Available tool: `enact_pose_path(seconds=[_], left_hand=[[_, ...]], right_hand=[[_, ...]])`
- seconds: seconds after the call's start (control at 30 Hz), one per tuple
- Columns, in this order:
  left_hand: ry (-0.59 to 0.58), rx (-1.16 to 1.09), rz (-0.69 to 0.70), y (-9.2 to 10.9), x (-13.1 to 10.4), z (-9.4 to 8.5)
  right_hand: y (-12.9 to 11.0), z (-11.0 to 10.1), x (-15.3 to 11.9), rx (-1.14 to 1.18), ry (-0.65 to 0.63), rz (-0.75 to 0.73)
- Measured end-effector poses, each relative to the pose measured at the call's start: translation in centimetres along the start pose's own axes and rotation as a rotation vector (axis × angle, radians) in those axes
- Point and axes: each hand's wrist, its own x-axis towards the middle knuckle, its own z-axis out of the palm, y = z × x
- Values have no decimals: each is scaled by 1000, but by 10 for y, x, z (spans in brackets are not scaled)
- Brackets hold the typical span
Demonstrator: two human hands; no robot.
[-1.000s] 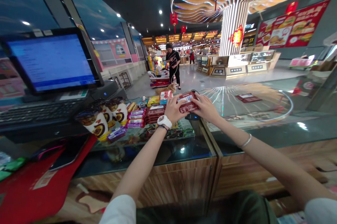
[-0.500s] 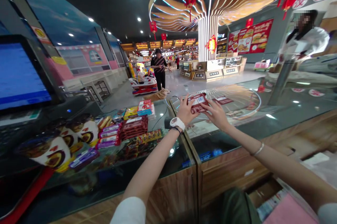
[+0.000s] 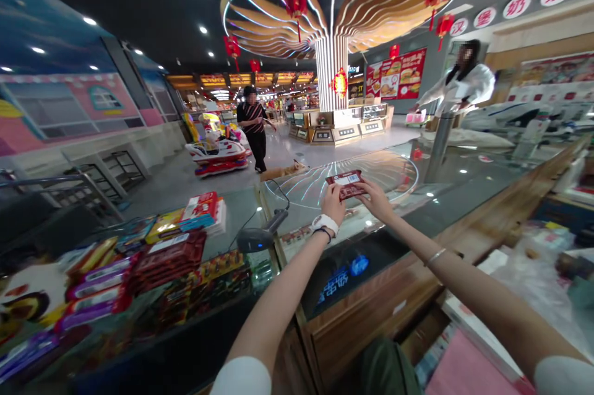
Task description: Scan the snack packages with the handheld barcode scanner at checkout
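Note:
Over the glass counter (image 3: 445,197), a dark red packet (image 3: 346,184) with a white barcode label is held up between both hands. The fingers of my left hand (image 3: 333,203), which has a white watch at the wrist, close on the packet's left end. My right hand (image 3: 375,200) pinches its right end. A black barcode scanner (image 3: 257,239) lies on the counter to the left of my left hand. Further left is a stack of similar dark red packets (image 3: 169,259), beside purple-wrapped snacks (image 3: 99,277) and a small pile of red and blue packs (image 3: 200,209).
Beyond the counter stands a person in black (image 3: 253,125), near a kiddie ride (image 3: 218,156) and a tan dog (image 3: 283,171). Another person in white (image 3: 464,82) is at the right behind a metal post (image 3: 439,147). A pink item (image 3: 468,364) lies in an open drawer below.
The view has turned right, so the monitor is out of sight and the scanner shows fully. Both hands still hold one packet; the second dark red packet beyond them is no longer visible.

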Motion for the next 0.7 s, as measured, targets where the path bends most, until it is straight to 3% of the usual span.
enact_pose_path(seconds=[0.17,0.33,0.53,0.7], left_hand=[[-57,37,-62,-7,27,32],[-101,82,-70,-18,52,58],[-126,105,-48,-26,72,80],[-165,119,-74,-32,77,86]], right_hand=[[49,7,23,115,-68,11],[81,12,42,149,-152,56],[107,16,55,134,-240,114],[117,25,60,103,-289,118]])
